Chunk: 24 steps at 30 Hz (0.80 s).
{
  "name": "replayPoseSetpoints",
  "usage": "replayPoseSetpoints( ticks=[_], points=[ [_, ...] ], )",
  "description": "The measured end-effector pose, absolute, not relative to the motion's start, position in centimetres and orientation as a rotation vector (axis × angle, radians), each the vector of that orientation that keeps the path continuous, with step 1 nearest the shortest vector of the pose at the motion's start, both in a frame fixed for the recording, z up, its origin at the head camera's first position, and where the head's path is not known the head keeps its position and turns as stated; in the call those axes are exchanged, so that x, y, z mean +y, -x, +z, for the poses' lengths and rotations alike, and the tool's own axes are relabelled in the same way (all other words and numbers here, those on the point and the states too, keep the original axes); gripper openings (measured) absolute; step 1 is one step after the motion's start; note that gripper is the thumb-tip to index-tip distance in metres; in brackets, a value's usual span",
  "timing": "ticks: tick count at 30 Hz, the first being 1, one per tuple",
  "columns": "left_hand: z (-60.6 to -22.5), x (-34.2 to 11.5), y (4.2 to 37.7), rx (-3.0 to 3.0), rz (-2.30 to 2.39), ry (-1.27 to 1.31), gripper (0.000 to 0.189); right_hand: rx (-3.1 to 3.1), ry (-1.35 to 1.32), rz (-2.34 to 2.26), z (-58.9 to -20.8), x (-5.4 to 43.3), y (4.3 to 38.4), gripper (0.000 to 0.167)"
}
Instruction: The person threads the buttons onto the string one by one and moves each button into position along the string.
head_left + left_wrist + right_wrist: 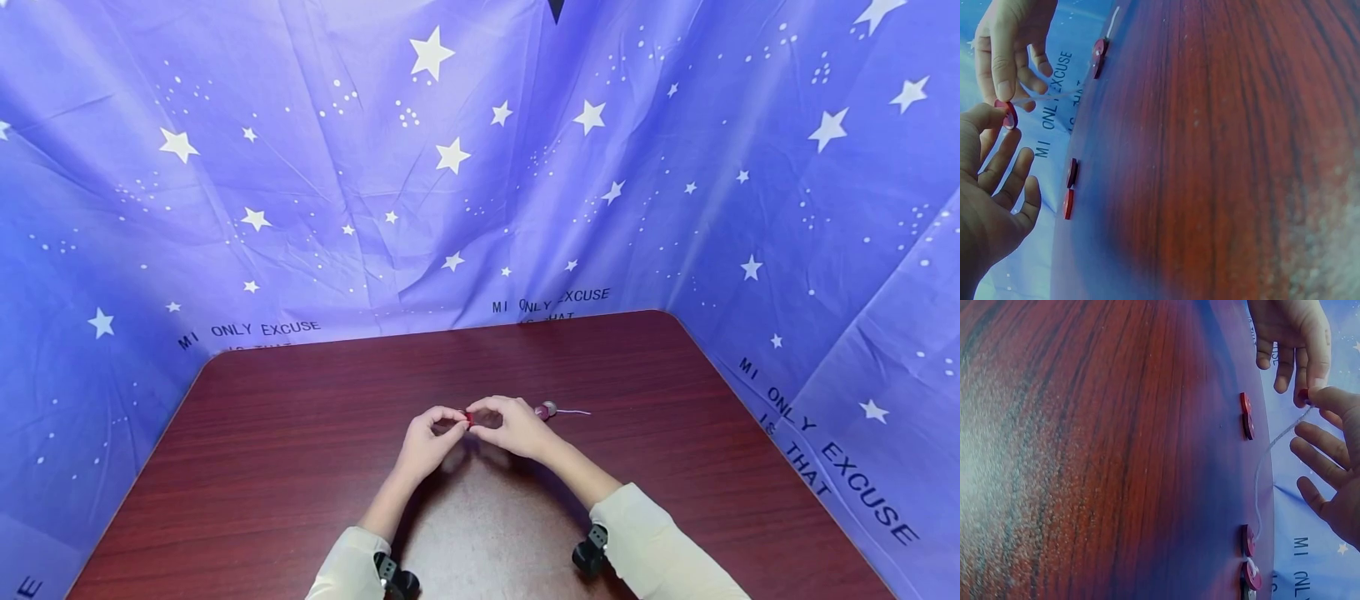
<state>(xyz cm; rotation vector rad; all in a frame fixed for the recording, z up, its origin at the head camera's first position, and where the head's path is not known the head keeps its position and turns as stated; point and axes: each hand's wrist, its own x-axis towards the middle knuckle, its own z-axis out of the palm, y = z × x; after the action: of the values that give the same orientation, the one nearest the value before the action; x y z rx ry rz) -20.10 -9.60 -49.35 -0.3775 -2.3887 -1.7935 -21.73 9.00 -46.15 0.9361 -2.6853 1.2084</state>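
Head view, left hand (426,442): pinches a small red button (470,420) between thumb and index, lower centre of the frame, raised above the desk (300,467).
Head view, right hand (517,429): meets the same button from its right side.
Head view, strung buttons (542,412): lie just right of the right hand, with white string (576,412) trailing further right.
Left wrist view, fingers of the left hand: pinch with thumb and index; otherwise spread loosely.
Left wrist view, two other buttons (1072,173): lie end to end on the desk, lower left.
Right wrist view, fingers of the right hand: pinch at the red button's edge; cannot tell whether on string, rim or both.
Right wrist view, white string: curves from lower right up to the pinch; cannot tell whether through a hole.
Risk, red button: could slip and drop, from so narrow a rim between crowded fingertips.
Risk, white string: could miss or leave the hole, or drag the strung buttons, if pulled taut.
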Motion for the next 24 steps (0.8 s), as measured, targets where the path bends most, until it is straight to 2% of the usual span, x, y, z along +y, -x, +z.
replayPoseSetpoints(
  ticks=[6,13,24],
  points=[
    [-48.9,-9.5,20.0,-2.401,-1.776,0.330,0.005,-2.686,-0.938,1.220,-46.1,9.3,21.8,0.025],
    [-46.3,-9.5,18.7,-2.392,-1.783,0.372,0.007,-2.709,-0.923,1.224,-46.2,9.9,22.0,0.026],
    [-45.9,-9.8,18.5,-2.375,-1.829,0.374,0.008,-2.726,-0.877,1.206,-46.3,10.5,22.1,0.026]
  ],
)
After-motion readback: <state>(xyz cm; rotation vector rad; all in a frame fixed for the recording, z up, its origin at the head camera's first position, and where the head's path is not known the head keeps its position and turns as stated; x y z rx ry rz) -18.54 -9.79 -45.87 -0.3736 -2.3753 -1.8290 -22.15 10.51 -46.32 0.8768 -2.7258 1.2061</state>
